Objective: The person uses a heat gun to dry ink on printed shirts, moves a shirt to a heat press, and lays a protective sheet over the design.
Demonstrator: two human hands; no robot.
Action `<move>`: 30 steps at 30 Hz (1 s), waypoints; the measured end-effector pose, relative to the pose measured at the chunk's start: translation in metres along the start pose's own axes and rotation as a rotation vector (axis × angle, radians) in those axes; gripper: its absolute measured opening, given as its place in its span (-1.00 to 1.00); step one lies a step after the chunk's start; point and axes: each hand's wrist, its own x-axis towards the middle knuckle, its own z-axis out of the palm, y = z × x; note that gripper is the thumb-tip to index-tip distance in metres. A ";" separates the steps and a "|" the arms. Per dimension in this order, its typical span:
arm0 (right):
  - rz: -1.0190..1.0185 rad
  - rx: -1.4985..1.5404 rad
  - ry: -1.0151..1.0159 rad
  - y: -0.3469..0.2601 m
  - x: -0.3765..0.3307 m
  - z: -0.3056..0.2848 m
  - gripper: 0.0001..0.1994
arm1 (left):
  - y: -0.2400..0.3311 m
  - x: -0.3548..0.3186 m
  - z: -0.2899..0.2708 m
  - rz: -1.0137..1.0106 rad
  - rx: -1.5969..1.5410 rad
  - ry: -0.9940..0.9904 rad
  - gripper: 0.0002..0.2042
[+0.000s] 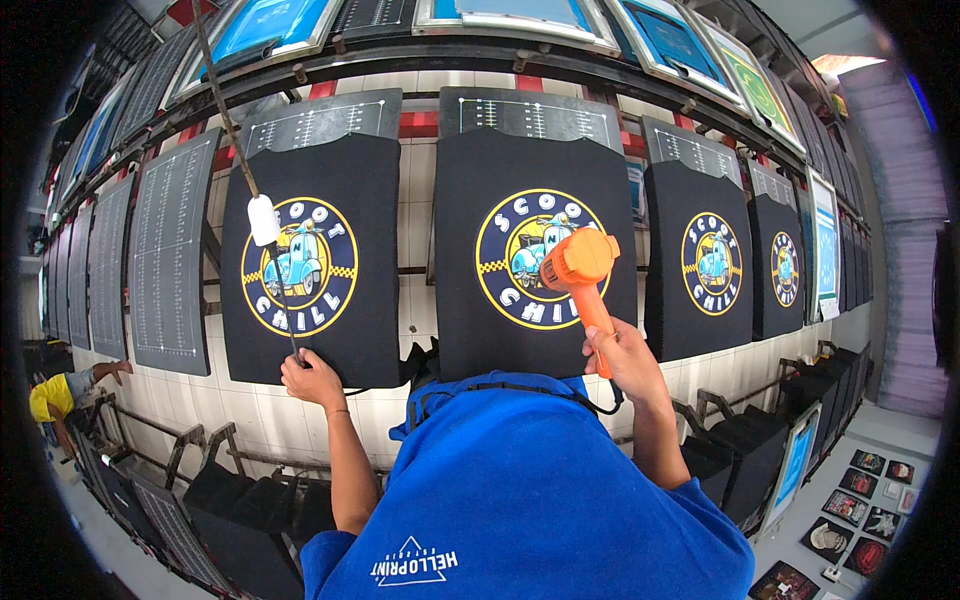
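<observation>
My right hand (625,360) is wrapped round the handle of an orange hair dryer (580,258). Its head is over the round scooter print (500,235) on a black T-shirt (460,340) and hides part of it. To the left, my left hand (312,380) is closed on a black cord (287,318), at the lower edge of another black T-shirt (245,350) with the same print. That cord runs up to a white plug connector (263,220) hanging from a rope (222,100). Another stretch of cord leaves the dryer's handle.
Two more printed black shirts (665,310) lie on boards to the right. Bare marked boards (170,250) stand at the left. Framed screens (665,45) line the far rail. Behind me is another row of boards (240,510); a person in yellow (52,398) is at far left.
</observation>
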 end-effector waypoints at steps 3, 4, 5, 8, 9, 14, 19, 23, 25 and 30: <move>0.015 0.008 0.003 0.000 0.002 -0.005 -0.73 | 0.001 0.000 0.000 0.000 -0.009 0.003 -0.78; 0.015 0.012 0.017 -0.001 0.002 -0.006 -0.72 | 0.001 -0.001 -0.001 0.001 -0.009 0.004 -0.78; 0.014 0.017 0.031 -0.001 0.003 -0.006 -0.72 | 0.001 -0.001 0.000 0.002 -0.006 0.004 -0.78; -0.007 -0.011 0.058 0.001 0.005 -0.003 -0.70 | 0.000 0.000 0.001 0.006 0.002 0.008 -0.79; -0.004 -0.016 0.046 0.000 0.005 -0.006 -0.69 | -0.002 0.000 0.001 0.007 0.003 0.013 -0.79; -0.013 -0.034 0.079 0.006 -0.003 -0.007 -0.67 | 0.000 -0.001 0.000 0.017 -0.003 0.023 -0.80; 0.000 -0.004 0.096 0.004 -0.005 -0.016 -0.67 | 0.001 -0.001 0.000 0.013 0.010 0.027 -0.80; -0.035 0.023 0.116 0.004 0.005 -0.017 -0.65 | 0.001 -0.001 0.000 0.027 -0.005 0.030 -0.79; -0.050 0.042 0.157 0.006 0.009 -0.014 -0.66 | -0.001 0.000 0.001 0.030 -0.003 0.034 -0.78; -0.011 0.085 0.150 0.002 0.006 -0.023 -0.65 | -0.003 0.000 0.002 0.026 0.010 0.023 -0.78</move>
